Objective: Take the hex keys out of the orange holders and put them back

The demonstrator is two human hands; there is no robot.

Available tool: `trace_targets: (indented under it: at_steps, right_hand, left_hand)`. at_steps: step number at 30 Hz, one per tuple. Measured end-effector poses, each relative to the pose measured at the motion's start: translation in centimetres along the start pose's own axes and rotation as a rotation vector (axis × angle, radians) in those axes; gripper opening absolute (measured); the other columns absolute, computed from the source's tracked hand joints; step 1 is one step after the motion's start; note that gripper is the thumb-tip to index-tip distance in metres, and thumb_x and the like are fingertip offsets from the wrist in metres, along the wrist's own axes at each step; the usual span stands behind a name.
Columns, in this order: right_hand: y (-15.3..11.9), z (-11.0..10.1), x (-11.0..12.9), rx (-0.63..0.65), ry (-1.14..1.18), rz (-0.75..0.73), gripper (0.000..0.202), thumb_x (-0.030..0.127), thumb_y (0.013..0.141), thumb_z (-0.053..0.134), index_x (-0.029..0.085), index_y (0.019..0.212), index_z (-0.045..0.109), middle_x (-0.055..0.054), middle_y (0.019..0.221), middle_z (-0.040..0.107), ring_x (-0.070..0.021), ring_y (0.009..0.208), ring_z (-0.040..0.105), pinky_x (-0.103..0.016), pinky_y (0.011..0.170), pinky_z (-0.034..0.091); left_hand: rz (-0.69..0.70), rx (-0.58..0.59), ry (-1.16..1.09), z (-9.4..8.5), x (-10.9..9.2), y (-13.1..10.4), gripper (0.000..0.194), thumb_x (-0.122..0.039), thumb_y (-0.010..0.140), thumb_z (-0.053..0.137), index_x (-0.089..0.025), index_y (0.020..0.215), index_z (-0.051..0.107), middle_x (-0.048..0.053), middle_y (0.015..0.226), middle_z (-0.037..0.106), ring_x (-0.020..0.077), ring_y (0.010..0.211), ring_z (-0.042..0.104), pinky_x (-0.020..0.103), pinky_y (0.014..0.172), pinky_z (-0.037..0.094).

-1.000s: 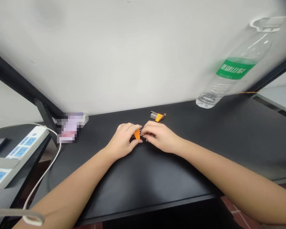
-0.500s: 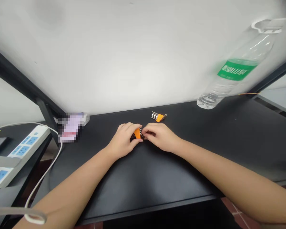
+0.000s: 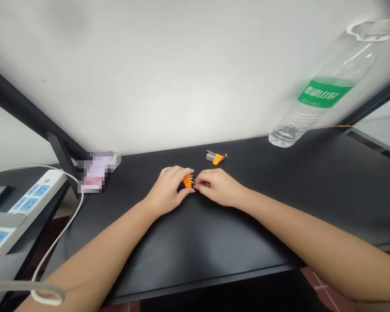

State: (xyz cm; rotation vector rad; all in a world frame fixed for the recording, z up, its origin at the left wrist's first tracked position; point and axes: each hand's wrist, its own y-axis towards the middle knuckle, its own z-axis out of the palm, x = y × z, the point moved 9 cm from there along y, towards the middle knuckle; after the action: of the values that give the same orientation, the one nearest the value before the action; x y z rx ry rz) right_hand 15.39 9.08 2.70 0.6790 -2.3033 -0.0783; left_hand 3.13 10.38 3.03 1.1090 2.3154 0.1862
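Note:
My left hand (image 3: 170,189) grips a hex key set (image 3: 187,181), an orange plastic holder with several metal keys, low over the black desk. Thumb and fingers clasp the holder from the left, hiding part of the keys. At the holder's right side, where the metal ends stick out, my right hand (image 3: 218,186) has its thumb and index finger pinched together. What lies between those fingertips is hidden. A second orange hex key set (image 3: 217,159) rests on the desk beyond my right hand, its long silver shafts pointing left.
A large water bottle (image 3: 325,93) with a green label stands by the wall at the right. On the left are a blurred-out pink item (image 3: 95,171), a white power strip (image 3: 26,210) and a looped white cable (image 3: 60,237). The black desk's (image 3: 195,251) front edge runs below my forearms.
My left hand keeps its hold on the hex key set. The right fingertips have shifted very slightly at the key ends. The view has moved a little.

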Motion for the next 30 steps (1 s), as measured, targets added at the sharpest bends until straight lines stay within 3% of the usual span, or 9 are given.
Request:
trace_targets:
  at_steps: [11,17,21,25,30]
  right_hand:
    - [0.1,0.3,-0.7,0.003,-0.100,0.056,0.015,0.015,0.090,0.060,0.018,0.077,0.065,-0.002,0.077,0.067,-0.0150,0.069,0.058,-0.028,0.066,0.042]
    - [0.1,-0.8,-1.8,0.033,-0.244,0.082,0.012,0.023,0.092,0.062,0.019,0.081,0.065,-0.003,0.083,0.066,-0.0162,0.074,0.060,-0.029,0.072,0.043]
    - [-0.1,-1.2,-3.3,0.092,-0.292,0.126,0.007,0.025,0.090,0.063,0.020,0.085,0.066,-0.003,0.086,0.067,-0.0181,0.079,0.062,-0.030,0.072,0.043]
    - [-0.2,-1.0,-3.9,0.159,-0.305,0.169,0.009,0.016,0.088,0.058,0.020,0.082,0.063,-0.004,0.087,0.068,-0.0171,0.077,0.061,-0.029,0.070,0.042]
    - [-0.9,-1.5,-4.7,0.242,-0.494,0.312,0.008,0.015,0.081,0.061,0.020,0.075,0.059,-0.006,0.081,0.067,-0.0194,0.070,0.058,-0.030,0.058,0.035]
  left_hand:
    - [0.035,0.026,-0.008,0.1,-0.6,0.1,0.045,-0.034,0.092,0.070,-0.025,0.132,0.051,0.006,0.117,0.066,0.0235,0.111,0.060,0.047,0.111,0.037]
    - [0.015,0.005,0.001,-0.1,-0.3,0.0,0.048,-0.031,0.091,0.071,-0.025,0.133,0.050,0.006,0.116,0.066,0.0241,0.110,0.061,0.048,0.109,0.039]
    - [-0.009,0.006,0.007,0.0,0.1,-0.1,0.048,-0.030,0.092,0.070,-0.026,0.135,0.050,0.006,0.118,0.066,0.0244,0.113,0.060,0.048,0.110,0.039]
    - [-0.025,0.004,0.009,-0.1,0.2,-0.1,0.048,-0.029,0.092,0.070,-0.027,0.135,0.050,0.006,0.119,0.065,0.0245,0.114,0.060,0.048,0.109,0.040]
    - [-0.025,0.003,0.004,-0.1,0.3,-0.1,0.048,-0.030,0.091,0.071,-0.026,0.134,0.051,0.007,0.118,0.065,0.0250,0.113,0.060,0.049,0.109,0.040]
